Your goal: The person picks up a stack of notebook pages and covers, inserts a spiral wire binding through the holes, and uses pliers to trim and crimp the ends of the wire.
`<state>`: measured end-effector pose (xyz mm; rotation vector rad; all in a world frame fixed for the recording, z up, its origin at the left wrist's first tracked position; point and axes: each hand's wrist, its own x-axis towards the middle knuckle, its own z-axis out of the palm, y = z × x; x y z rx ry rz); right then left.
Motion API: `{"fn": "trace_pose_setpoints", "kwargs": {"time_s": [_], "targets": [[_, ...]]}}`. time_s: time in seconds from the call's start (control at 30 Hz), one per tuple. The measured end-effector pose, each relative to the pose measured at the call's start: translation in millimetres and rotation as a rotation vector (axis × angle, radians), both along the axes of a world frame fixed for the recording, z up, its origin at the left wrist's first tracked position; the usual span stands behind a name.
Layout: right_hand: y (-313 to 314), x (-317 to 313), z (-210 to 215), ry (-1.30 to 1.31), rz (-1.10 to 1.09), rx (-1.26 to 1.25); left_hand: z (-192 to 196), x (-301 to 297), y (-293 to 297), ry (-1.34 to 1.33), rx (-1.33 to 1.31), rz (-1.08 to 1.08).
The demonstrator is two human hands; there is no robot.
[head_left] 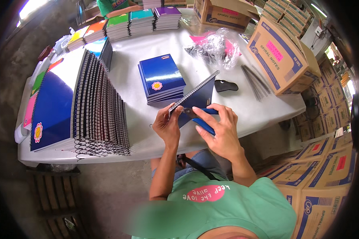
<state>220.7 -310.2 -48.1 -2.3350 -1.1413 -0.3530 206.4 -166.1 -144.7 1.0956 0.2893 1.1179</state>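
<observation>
A dark blue spiral notebook (pixel 203 95) is held up on edge over the front of the table. My left hand (pixel 167 126) pinches it at the near end of its wire coil (pixel 195 89). In my right hand (pixel 224 131) are blue-handled pliers (pixel 205 126), their jaws right at that coil end, beside my left fingertips. Whether the jaws grip the wire is too small to tell. Just beyond my left hand lies a short stack of blue notebooks (pixel 162 75) with a flower design on the top cover.
To the left rises a tall stack of coil-bound notebooks (pixel 101 107). Loose wire coils (pixel 254 81) and a black object (pixel 226 85) lie right, near a carton (pixel 281 55). Crumpled clear plastic (pixel 219 47) and coloured notebook stacks (pixel 141 22) are farther back. Cartons (pixel 319 171) stand at my right.
</observation>
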Motion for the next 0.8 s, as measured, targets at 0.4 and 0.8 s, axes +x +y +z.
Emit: {"fn": "trace_pose_setpoints", "kwargs": {"time_s": [0.4,0.8], "targets": [[2.0,-7.0,9.7,-0.094,-0.027,0.005,22.3,-3.1,-3.7,0.128,0.402,0.16],[-22.6,-4.1,12.2,1.446,0.314,0.339,29.5,-9.1,-5.4,0.043,0.827,0.399]]}}
